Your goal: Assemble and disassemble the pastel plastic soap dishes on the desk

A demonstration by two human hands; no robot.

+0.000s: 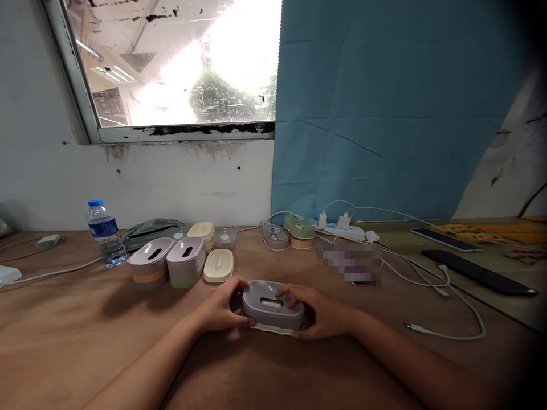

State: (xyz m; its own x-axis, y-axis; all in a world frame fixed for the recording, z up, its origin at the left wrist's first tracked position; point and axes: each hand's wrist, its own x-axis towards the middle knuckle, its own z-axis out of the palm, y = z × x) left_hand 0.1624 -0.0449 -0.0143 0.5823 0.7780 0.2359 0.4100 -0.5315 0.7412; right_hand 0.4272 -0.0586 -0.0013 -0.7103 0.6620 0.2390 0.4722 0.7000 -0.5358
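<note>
A grey oval plastic cover (256,291) with a slot in its top sits over a cream base (273,328), whose edge shows along the bottom front. My left hand (228,307) grips the left end, thumb low at the front and fingers at the upper left. From the other end my right hand (318,310) holds the same cover, with its thumb near the lower front corner and fingers bent over the top by the slot. Just behind my left hand lies a loose cream oval piece (219,266). Inside the slot something pale shows; I cannot make it out.
Stacks of slotted oval covers (186,265) stand left of centre, beside cream pieces (201,230) and a water bottle (105,233). At the back are grey (274,236) and green (299,226) boxes. A power strip (342,230), white cables (464,336) and phones (474,272) lie right.
</note>
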